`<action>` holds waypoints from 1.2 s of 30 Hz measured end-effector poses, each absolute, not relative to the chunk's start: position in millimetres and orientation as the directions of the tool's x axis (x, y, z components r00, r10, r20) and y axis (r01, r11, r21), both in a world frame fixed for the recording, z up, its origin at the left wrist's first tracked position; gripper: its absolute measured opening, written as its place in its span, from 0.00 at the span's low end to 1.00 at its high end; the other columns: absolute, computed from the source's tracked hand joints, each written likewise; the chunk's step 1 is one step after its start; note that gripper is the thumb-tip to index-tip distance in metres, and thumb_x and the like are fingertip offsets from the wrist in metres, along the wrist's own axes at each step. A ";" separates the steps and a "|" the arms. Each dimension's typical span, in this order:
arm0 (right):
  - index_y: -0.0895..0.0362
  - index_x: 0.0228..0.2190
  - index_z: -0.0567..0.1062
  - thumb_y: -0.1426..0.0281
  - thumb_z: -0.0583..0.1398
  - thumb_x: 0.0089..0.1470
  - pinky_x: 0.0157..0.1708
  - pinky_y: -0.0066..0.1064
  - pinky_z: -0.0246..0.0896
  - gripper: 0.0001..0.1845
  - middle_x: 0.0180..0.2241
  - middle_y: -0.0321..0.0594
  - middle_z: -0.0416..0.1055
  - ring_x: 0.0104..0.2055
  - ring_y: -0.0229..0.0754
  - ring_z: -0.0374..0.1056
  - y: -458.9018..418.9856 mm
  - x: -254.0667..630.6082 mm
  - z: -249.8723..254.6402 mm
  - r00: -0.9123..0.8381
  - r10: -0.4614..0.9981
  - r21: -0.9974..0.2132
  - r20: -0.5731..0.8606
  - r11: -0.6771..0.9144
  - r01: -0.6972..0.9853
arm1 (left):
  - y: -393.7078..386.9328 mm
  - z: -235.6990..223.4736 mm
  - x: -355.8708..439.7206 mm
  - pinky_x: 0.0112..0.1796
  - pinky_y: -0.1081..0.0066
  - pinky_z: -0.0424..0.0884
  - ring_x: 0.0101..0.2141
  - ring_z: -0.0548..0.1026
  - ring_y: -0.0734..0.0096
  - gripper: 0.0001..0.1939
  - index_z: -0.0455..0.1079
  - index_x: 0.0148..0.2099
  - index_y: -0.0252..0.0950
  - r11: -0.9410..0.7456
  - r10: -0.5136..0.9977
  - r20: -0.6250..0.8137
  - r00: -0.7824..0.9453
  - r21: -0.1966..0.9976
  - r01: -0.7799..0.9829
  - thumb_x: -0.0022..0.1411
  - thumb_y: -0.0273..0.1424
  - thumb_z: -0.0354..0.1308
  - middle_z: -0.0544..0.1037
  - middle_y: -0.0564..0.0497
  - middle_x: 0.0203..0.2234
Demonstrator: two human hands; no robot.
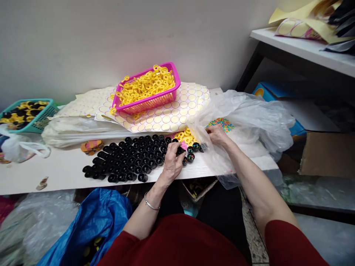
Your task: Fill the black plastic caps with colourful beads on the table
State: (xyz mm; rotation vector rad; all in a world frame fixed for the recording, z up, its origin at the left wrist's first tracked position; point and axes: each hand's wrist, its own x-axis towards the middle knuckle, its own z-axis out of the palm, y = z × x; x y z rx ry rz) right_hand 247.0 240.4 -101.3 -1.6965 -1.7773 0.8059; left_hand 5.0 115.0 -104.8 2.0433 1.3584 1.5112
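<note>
Your left hand [173,164] pinches a black cup [181,150] in its fingers, and your right hand [217,135], fingers bent but their gap and hold too hidden to tell, is nearer the coloured beads [226,124] just beyond and right of its fingertips.

Cups [134,161] on tbl [62,171], mostly L of my L hand [173,162]; beads [226,124] in bag [251,109], R; rings [148,87] in basket [151,105] behind, on sheets [191,98].

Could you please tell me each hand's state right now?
Left hand: closed on a black cup.
Right hand: at the colored beads; grip cannot be told.
</note>
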 end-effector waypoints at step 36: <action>0.53 0.32 0.77 0.64 0.65 0.54 0.38 0.37 0.64 0.06 0.34 0.39 0.75 0.35 0.42 0.68 111.6 240.7 -40.9 -0.100 0.851 -0.704 0.516 0.488 0.516 | 105.8 -100.9 51.9 0.46 0.61 0.74 0.44 0.77 0.61 0.22 0.74 0.51 0.37 -0.379 0.919 0.343 0.193 0.905 0.193 0.54 0.32 0.68 0.80 0.45 0.45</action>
